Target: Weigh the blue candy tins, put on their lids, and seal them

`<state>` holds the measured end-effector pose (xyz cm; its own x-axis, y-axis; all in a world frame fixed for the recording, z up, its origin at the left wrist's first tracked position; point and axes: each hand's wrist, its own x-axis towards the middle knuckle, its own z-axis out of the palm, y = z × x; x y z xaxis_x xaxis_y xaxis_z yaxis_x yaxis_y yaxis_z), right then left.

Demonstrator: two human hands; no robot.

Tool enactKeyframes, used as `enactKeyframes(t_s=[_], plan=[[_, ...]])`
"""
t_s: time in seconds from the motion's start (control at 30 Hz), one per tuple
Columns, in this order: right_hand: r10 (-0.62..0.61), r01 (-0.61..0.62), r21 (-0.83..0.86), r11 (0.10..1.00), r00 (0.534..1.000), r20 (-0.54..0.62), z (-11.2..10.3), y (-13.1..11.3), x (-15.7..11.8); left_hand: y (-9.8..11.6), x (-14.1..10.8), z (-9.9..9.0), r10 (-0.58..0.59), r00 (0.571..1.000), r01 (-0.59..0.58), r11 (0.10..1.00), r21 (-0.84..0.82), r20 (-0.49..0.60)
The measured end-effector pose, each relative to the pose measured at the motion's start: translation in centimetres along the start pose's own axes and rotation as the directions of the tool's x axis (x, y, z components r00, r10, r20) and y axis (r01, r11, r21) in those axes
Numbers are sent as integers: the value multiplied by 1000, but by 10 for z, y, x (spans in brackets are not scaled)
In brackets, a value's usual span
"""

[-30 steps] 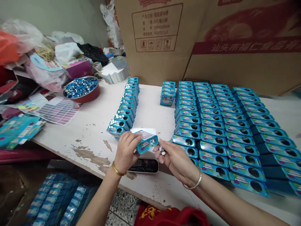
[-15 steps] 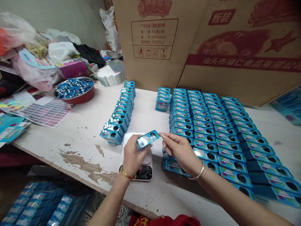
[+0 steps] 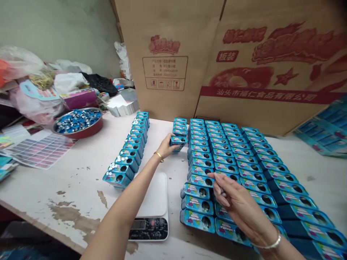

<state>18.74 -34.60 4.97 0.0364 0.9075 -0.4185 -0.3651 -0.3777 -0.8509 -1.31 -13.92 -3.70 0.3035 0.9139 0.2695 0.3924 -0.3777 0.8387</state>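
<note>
From the head view, my left hand (image 3: 166,146) stretches forward, arm nearly straight, fingers closed around a blue tin (image 3: 178,141) at the near end of a short row of tins. My right hand (image 3: 235,203) hovers palm-down over the big block of tins (image 3: 244,169), fingers curled around small white candies (image 3: 222,194).

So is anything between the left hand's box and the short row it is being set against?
Nothing visible. The left hand holds the blue box right at the near end of the short row, touching or almost touching it. The scale lies nearer the person, out of that path.
</note>
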Motion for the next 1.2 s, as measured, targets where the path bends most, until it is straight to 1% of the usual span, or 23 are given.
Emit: enactKeyframes(t_s=[0.1, 0.17, 0.23, 0.3, 0.37, 0.4, 0.43, 0.47, 0.53, 0.57, 0.6, 0.67, 0.73, 0.8, 0.83, 0.87, 0.9, 0.93, 1.0, 1.07, 1.1, 1.13, 1.2], plan=[[13, -12, 11, 1000, 999, -37, -17, 0, -2, -19, 25, 10, 42, 999, -44, 997, 62, 31], [35, -35, 12, 999, 998, -51, -25, 0, -3, -24, 32, 9, 55, 997, -64, 981, 180, 59], [62, -61, 13, 998, 996, -67, -30, 2, -3, -21, 31, 5, 43, 997, -64, 939, 339, 69], [84, -83, 18, 996, 994, -72, -32, 4, -2, -13, 25, 3, 57, 998, -53, 878, 476, 7], [103, -101, 27, 994, 993, -58, -32, 5, -1, -2, 15, 6, 106, 993, -61, 831, 553, -50], [109, -107, 32, 994, 993, -46, -32, 5, 0, 2, 10, 10, 112, 993, -80, 816, 572, -21], [112, -111, 38, 993, 993, -33, -31, 5, 0, 5, 4, 16, 91, 994, -105, 807, 582, 52], [112, -111, 43, 993, 993, -21, -30, 5, 0, 8, -2, 23, 45, 986, -132, 798, 588, 159], [104, -103, 49, 993, 995, -3, -29, 5, 0, 9, -13, 36, -65, 929, -182, 778, 601, 365], [97, -97, 47, 994, 995, 3, -28, 5, 0, 8, -18, 42, -103, 900, -199, 766, 611, 423], [92, -92, 42, 995, 996, 7, -29, 5, 0, 8, -22, 46, -125, 885, -210, 752, 624, 448], [83, -83, 34, 996, 997, 4, -30, 5, -1, 10, -25, 47, -137, 885, -213, 730, 649, 445], [83, -83, 26, 996, 996, -9, -32, 5, -2, 15, -20, 41, -99, 923, -189, 725, 662, 373], [84, -83, 16, 996, 996, -25, -33, 5, -3, 24, -6, 33, 25, 976, -162, 746, 646, 217], [83, -83, 12, 996, 996, -30, -33, 5, -4, 28, 3, 30, 100, 987, -158, 762, 627, 127], [85, -84, 11, 996, 996, -31, -32, 4, -5, 32, 13, 29, 161, 986, -159, 776, 610, 52], [87, -87, 11, 996, 996, -32, -30, 4, -6, 36, 22, 30, 195, 981, -161, 782, 601, 10], [92, -91, 13, 996, 995, -37, -29, 4, -8, 39, 30, 32, 198, 980, -163, 780, 604, 10], [117, -116, 19, 993, 992, -55, -31, 6, -11, 44, 38, 34, 154, 985, -168, 760, 628, 77], [163, -160, 41, 986, 982, -96, -40, 11, -13, 50, 30, 27, 135, 980, -199, 741, 641, 149], [187, -180, 62, 982, 975, -122, -48, 15, -14, 54, 19, 19, 148, 975, -220, 736, 640, 164], [209, -198, 88, 976, 968, -140, -57, 20, -13, 58, 4, 7, 174, 971, -239, 733, 636, 165], [210, -190, 134, 973, 965, -155, -75, 29, -11, 69, -38, -28, 223, 967, -250, 729, 637, 125]])
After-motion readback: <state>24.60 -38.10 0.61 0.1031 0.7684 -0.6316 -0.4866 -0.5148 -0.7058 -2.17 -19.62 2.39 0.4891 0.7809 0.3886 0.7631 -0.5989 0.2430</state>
